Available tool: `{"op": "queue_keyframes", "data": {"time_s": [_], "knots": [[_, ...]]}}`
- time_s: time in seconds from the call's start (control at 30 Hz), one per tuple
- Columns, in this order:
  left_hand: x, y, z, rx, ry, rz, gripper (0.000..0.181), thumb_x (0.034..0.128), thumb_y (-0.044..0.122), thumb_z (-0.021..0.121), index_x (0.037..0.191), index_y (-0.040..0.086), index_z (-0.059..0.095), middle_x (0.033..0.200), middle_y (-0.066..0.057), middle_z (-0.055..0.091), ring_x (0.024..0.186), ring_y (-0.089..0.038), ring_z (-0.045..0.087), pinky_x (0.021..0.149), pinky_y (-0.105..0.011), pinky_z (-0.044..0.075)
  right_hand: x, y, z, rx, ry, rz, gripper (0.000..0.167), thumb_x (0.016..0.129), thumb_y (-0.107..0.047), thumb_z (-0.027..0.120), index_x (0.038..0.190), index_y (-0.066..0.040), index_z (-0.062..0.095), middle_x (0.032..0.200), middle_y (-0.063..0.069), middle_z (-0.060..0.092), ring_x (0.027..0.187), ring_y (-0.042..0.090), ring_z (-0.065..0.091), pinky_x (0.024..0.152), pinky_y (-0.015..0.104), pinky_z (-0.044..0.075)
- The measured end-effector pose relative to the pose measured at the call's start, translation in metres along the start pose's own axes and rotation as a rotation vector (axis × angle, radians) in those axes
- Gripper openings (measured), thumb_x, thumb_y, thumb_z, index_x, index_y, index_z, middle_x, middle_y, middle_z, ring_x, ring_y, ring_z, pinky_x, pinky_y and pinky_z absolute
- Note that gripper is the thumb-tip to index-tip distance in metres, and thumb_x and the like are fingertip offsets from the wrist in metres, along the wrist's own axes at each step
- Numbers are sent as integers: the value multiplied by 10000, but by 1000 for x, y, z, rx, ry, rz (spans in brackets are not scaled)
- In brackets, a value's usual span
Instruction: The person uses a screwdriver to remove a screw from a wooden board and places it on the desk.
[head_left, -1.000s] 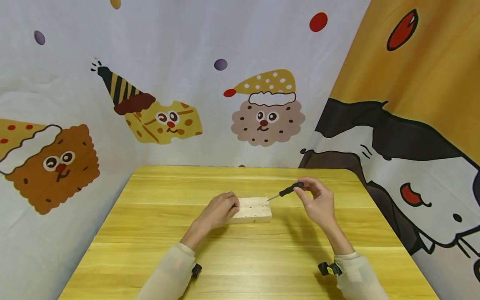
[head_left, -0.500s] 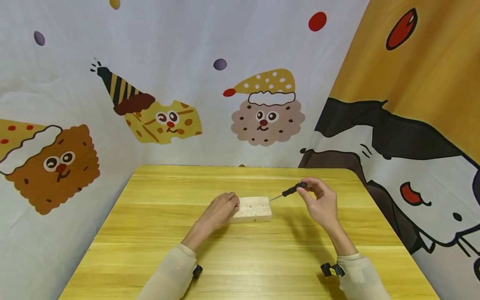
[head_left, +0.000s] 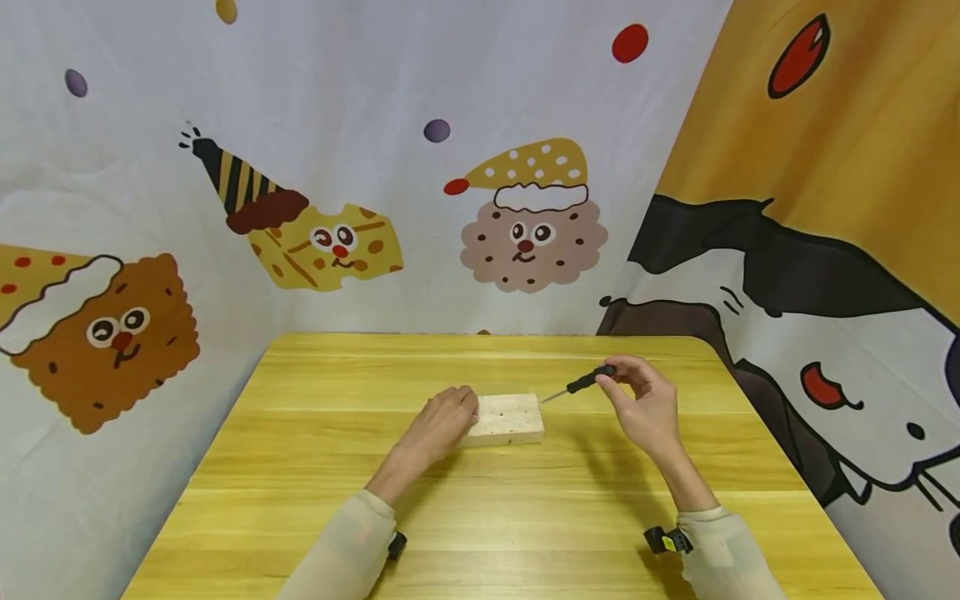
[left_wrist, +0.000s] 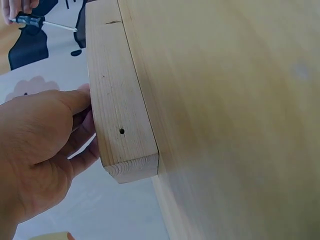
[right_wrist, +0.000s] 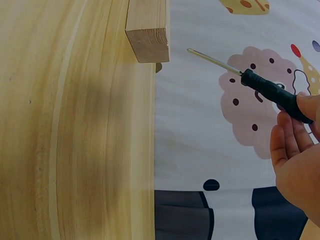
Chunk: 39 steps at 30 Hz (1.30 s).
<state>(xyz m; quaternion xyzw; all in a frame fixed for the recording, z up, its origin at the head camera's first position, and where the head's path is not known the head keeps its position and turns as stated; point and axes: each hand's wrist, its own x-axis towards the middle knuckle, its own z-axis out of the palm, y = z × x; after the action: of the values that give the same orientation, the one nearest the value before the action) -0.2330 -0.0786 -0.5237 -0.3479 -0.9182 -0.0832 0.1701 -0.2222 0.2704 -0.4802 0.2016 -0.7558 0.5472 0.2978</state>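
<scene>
A pale wooden block (head_left: 506, 417) lies flat on the table, with small dark holes in its top face. My left hand (head_left: 438, 425) holds its left end; the left wrist view shows my fingers (left_wrist: 82, 135) against the block (left_wrist: 120, 90), partly hidden behind it. Between thumb and fingers, my right hand (head_left: 645, 408) pinches the end of a screwdriver's black handle (head_left: 588, 379). The screwdriver (right_wrist: 270, 90) slants down to the left. Its metal tip is just off the block's right end, and a gap shows between them in the right wrist view.
The yellow wood-grain table (head_left: 480, 517) runs back to a white curtain (head_left: 337, 83) printed with cartoon figures. An orange curtain section (head_left: 885, 167) hangs at the right. Each wrist wears a small black camera, such as the right one (head_left: 667, 540).
My right hand has drawn the screwdriver slightly to the right, moving its tip from over the block's right corner to just beyond its end. The left hand and the block stay put.
</scene>
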Motion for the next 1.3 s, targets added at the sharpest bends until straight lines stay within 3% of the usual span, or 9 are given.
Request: {"op": "queue_keyframes", "data": {"time_s": [0.13, 0.27, 0.47, 0.67, 0.8, 1.0, 1.23, 1.3], "knots": [[2, 2, -4, -37, -13, -28, 109, 1111, 135, 735, 1050, 46, 715, 976, -51, 731, 820, -169, 669, 721, -251, 614, 0, 0, 0, 3, 5, 7, 308, 930, 214, 785, 1222, 117, 760, 1072, 330, 768, 944, 5, 739, 911, 103, 620], [4, 3, -10, -158, -26, -70, 118, 1156, 114, 649, 1072, 33, 665, 884, -41, 683, 743, -127, 599, 647, -244, 570, 0, -1, -1, -12, 10, 10, 306, 933, 206, 788, 1222, 107, 763, 1069, 327, 769, 944, -3, 740, 906, 97, 618], [2, -3, -21, -369, -83, -160, 116, 1172, 130, 622, 1095, 55, 665, 861, -8, 681, 690, -74, 519, 640, -227, 513, 1, 1, -2, -1, 14, 16, 288, 936, 210, 781, 1212, 135, 750, 1095, 349, 757, 945, 6, 743, 907, 103, 620], [-9, -18, -35, -499, -87, -253, 87, 1150, 134, 663, 1095, 84, 710, 936, -35, 785, 645, -37, 565, 614, -195, 513, 0, 4, -7, -40, 32, 130, 258, 963, 145, 803, 1214, 111, 755, 1101, 312, 770, 939, -28, 744, 909, 90, 616], [-16, -31, -44, -519, -44, -301, 48, 1111, 122, 717, 1080, 96, 742, 1007, -44, 831, 774, -81, 727, 684, -229, 589, 0, 8, -13, -92, 42, 241, 225, 988, 47, 835, 1202, 65, 769, 1095, 253, 799, 922, -58, 748, 874, 83, 615], [-29, -52, -55, -493, 16, -325, 77, 1079, 134, 767, 1085, 58, 773, 1044, -36, 857, 1032, -255, 842, 889, -429, 688, -3, 17, -21, -174, -8, 382, 251, 996, -125, 891, 1166, 22, 779, 1105, 179, 823, 920, -81, 735, 845, 87, 620], [-46, -78, -60, -471, 31, -361, 51, 995, 68, 785, 1032, 102, 797, 1040, -44, 869, 1004, -311, 838, 919, -528, 683, -8, 30, -30, -205, -117, 538, 348, 1006, -259, 897, 1223, -12, 783, 1227, 203, 821, 921, -106, 731, 818, 124, 632], [-51, -85, -59, -465, 14, -367, 52, 1012, 64, 785, 1015, 116, 788, 1013, -31, 858, 986, -302, 834, 923, -529, 688, -8, 34, -31, -198, -132, 573, 372, 1011, -269, 892, 1248, -7, 773, 1260, 213, 816, 925, -113, 734, 827, 129, 635]]}}
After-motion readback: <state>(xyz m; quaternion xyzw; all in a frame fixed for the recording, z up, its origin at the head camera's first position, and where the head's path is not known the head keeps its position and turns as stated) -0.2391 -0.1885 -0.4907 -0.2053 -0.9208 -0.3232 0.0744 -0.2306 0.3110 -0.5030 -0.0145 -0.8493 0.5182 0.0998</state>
